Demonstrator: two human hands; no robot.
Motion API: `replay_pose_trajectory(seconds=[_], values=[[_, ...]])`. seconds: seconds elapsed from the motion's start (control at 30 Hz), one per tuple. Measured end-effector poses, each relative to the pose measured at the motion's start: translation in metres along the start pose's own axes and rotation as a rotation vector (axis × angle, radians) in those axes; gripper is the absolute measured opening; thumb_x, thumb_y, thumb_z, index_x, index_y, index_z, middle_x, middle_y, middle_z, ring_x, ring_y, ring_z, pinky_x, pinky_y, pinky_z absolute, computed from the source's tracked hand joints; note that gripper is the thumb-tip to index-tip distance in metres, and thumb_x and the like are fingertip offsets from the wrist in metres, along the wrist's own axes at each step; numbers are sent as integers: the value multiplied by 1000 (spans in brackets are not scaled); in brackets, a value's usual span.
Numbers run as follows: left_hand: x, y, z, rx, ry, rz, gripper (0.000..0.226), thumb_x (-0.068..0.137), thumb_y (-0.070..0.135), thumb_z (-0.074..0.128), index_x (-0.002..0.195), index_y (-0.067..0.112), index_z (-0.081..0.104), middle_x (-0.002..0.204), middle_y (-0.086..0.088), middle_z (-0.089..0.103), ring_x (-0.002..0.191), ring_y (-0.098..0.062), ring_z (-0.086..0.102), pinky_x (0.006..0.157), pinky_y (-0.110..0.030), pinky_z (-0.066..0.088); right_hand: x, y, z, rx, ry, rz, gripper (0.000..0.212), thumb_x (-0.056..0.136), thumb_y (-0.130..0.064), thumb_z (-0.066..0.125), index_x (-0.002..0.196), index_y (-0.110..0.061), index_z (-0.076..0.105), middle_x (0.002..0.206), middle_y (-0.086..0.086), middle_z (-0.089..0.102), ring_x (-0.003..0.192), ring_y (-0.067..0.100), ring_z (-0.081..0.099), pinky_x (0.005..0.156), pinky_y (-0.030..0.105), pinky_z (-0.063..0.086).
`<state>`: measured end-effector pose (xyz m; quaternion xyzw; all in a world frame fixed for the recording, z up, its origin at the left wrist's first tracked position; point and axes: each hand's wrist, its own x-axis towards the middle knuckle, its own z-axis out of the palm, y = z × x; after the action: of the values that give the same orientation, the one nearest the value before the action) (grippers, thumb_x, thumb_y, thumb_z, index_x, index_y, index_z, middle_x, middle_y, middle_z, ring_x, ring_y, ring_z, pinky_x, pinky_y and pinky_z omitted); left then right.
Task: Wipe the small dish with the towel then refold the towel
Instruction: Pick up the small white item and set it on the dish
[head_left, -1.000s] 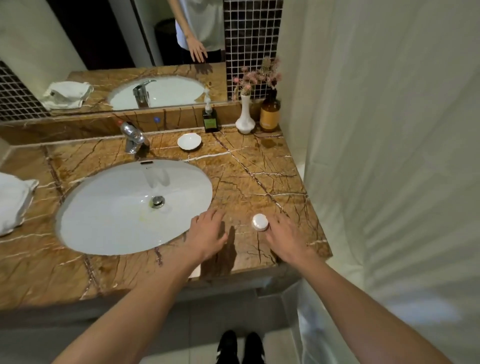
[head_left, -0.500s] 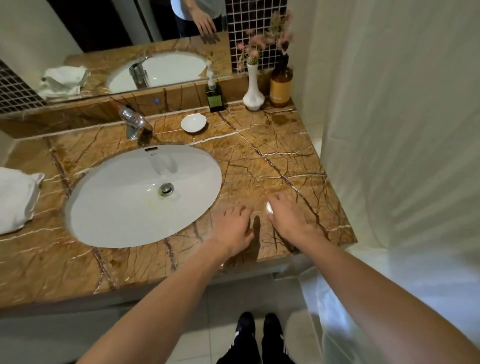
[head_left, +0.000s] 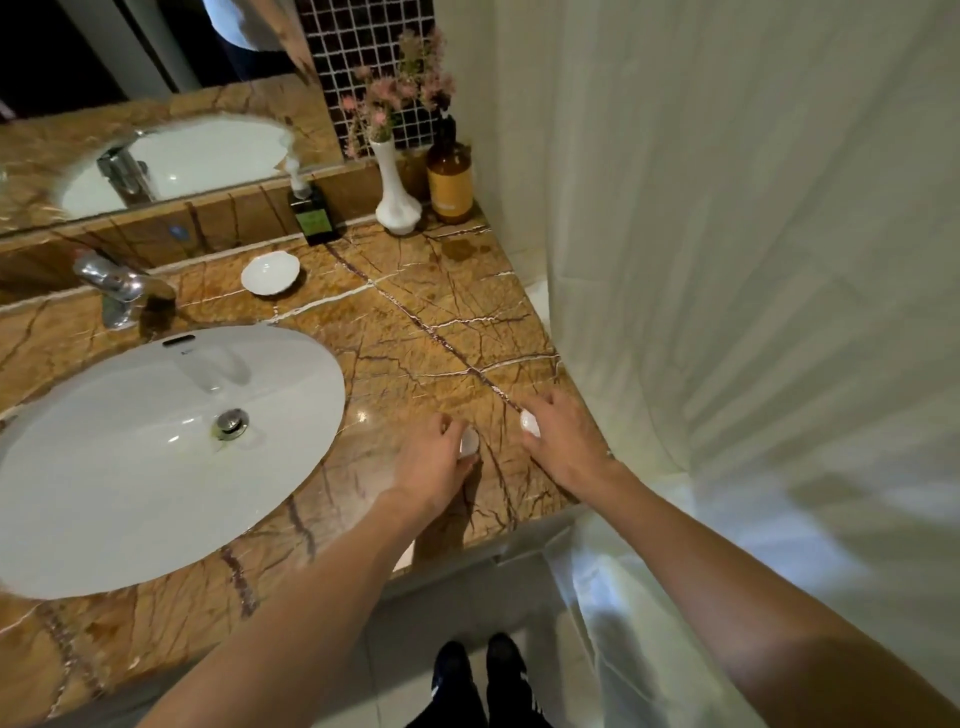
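1. The dish (head_left: 270, 272) sits on the tabletop (head_left: 415, 332) by the faucet (head_left: 117, 288), well apart from both hands.
2. Left hand (head_left: 436, 462): grip closed on a white cap (head_left: 469, 443).
3. Right hand (head_left: 563, 441): grip pinching another white piece (head_left: 530, 422).

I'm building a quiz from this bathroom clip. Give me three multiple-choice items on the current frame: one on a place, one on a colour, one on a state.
1. Where is the small dish?
A. In the sink
B. On the counter behind the sink, near the faucet
C. In the left hand

2. What colour is the flower vase?
A. White
B. Blue
C. Black

3. What is the state of the small dish?
A. Overturned
B. Held and being wiped
C. Untouched, lying upright

Answers: 1 B, it lies between the faucet and the soap bottle. 2 A, its body is white. 3 C, the left hand and right hand are at the counter's front edge.
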<state>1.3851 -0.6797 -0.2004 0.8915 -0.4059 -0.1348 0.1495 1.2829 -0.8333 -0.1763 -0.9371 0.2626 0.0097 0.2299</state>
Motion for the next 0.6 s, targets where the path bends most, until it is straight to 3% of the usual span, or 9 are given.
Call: replay_pose_trajectory(seconds=[0.13, 0.47, 0.6], values=[[10, 4, 6, 14, -12, -15, 46, 88, 32, 61, 130, 16, 50, 122, -9, 55, 109, -25, 50, 92, -37, 47, -10, 14, -4, -23, -15, 33, 51, 91, -24, 63, 139, -22, 47, 133, 13, 52, 124, 30, 46, 106, 40, 40], [19, 8, 6, 1, -50, -86, 55, 80, 29, 69, 128, 11, 48, 127, -13, 52, 118, -28, 45, 103, -38, 42, -9, -3, 12, 73, -31, 59, 52, 86, -22, 68, 135, -17, 49, 135, 8, 49, 126, 26, 43, 105, 37, 38], [12, -6, -14, -90, -11, -133, 60, 79, 31, 70, 132, 14, 46, 128, -10, 49, 113, -24, 49, 97, -32, 44, 6, -17, 17, 60, -30, 9, 49, 86, -25, 69, 131, -20, 52, 133, 6, 51, 123, 22, 45, 101, 35, 40]])
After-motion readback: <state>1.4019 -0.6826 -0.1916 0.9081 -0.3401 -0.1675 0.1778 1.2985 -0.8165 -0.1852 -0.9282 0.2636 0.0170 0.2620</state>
